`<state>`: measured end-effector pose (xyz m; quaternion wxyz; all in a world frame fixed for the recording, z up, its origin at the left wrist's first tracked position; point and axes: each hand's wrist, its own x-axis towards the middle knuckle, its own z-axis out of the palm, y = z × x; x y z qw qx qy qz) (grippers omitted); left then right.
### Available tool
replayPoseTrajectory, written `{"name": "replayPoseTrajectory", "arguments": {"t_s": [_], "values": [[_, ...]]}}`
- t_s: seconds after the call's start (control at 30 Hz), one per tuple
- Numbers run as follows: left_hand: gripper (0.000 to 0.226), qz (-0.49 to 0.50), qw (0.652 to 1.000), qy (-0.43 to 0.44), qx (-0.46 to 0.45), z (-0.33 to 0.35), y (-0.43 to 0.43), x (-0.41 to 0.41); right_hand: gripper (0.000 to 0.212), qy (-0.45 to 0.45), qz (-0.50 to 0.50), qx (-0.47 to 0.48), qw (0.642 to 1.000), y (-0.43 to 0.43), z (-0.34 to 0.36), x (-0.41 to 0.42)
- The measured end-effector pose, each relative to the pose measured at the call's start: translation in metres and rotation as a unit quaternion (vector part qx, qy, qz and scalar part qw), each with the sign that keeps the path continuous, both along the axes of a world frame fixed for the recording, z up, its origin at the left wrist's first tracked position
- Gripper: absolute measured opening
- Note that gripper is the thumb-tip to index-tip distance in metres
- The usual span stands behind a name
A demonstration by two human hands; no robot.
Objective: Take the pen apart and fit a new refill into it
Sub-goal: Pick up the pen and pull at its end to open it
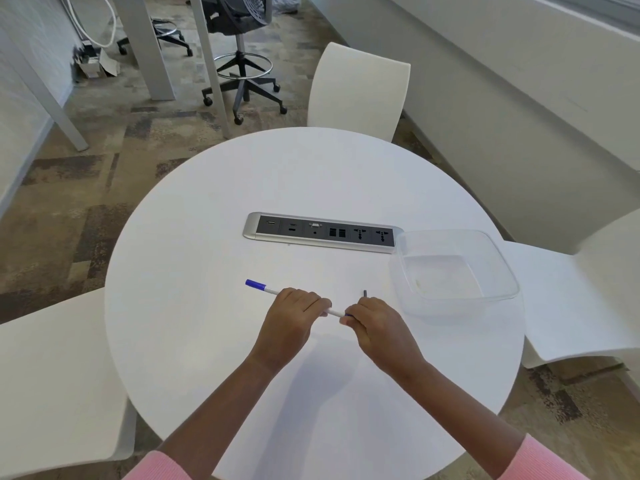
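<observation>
A white pen (268, 289) with a blue end piece at its far left is held level just above the round white table (207, 237). My left hand (292, 318) is wrapped around the middle of the barrel. My right hand (372, 322) pinches the pen's right end, where a bit of blue shows between the fingers. A thin dark tip (365, 293) sticks up above my right fingers; I cannot tell whether it is a refill or another pen part.
A clear plastic container (485, 244) stands at the right of the table, next to a grey power and data socket strip (323, 233). White chairs surround the table, and a black office chair (239, 29) stands further back.
</observation>
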<state>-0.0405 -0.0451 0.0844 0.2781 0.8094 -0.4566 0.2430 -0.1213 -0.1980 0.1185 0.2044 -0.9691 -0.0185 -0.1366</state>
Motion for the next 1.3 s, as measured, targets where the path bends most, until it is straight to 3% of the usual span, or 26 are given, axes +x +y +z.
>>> {"name": "replayPoseTrajectory", "arguments": {"t_s": [0.07,0.17,0.23,0.33,0.37,0.4,0.43,0.47,0.6,0.7,0.83,0.97,1.07,1.13,1.2,1.3], "values": [[0.012,-0.001,1.000,-0.004,-0.002,-0.001,-0.001,0.000,0.023,0.111,-0.029,0.111,0.987,0.001,0.011,0.002],[0.015,-0.008,1.000,-0.014,-0.004,-0.003,0.000,0.000,0.028,0.250,-0.070,0.311,0.914,-0.002,0.023,0.005],[0.016,-0.016,1.000,-0.017,0.000,-0.004,0.001,0.000,0.034,0.319,-0.089,0.430,0.840,-0.007,0.027,0.008],[0.016,-0.021,1.000,-0.017,0.005,-0.006,0.001,0.000,0.032,0.433,-0.114,0.602,0.661,-0.013,0.029,0.011],[0.016,-0.020,1.000,-0.016,0.008,-0.006,0.001,0.000,0.031,0.444,-0.116,0.634,0.622,-0.013,0.030,0.010],[0.015,-0.018,1.000,-0.015,0.009,-0.006,0.001,0.001,0.031,0.441,-0.115,0.645,0.613,-0.013,0.029,0.009],[0.015,-0.014,1.000,-0.013,0.010,-0.006,0.001,0.001,0.032,0.426,-0.117,0.634,0.635,-0.012,0.027,0.009],[0.015,-0.008,1.000,-0.011,0.009,-0.005,0.001,0.002,0.032,0.398,-0.116,0.603,0.681,-0.009,0.025,0.009],[0.011,0.013,1.000,-0.011,0.009,-0.003,0.004,0.006,0.017,0.223,-0.089,0.380,0.893,-0.002,0.018,0.001],[0.014,0.017,1.000,-0.014,0.021,-0.001,0.005,0.007,0.013,0.112,-0.035,0.147,0.982,-0.002,0.007,-0.006],[0.012,0.010,1.000,-0.011,0.019,-0.001,0.004,0.005,0.020,-0.016,0.002,-0.051,0.999,-0.001,-0.002,-0.004],[0.011,0.004,1.000,-0.007,0.004,-0.002,0.003,0.004,0.024,-0.062,0.012,-0.111,0.992,-0.001,-0.001,0.002],[0.012,0.003,1.000,-0.008,-0.006,-0.001,0.003,0.004,0.022,-0.015,0.007,-0.034,0.999,0.002,0.002,0.003],[0.014,0.001,1.000,-0.009,-0.007,-0.001,0.004,0.003,0.018,0.073,-0.002,0.047,0.996,0.004,0.012,0.005],[0.015,0.000,1.000,-0.007,-0.004,-0.004,0.004,0.003,0.019,0.192,-0.006,0.125,0.973,0.002,0.023,0.008],[0.016,-0.005,1.000,-0.004,-0.001,-0.005,0.005,0.002,0.026,0.286,-0.040,0.264,0.920,-0.002,0.029,0.013]]}}
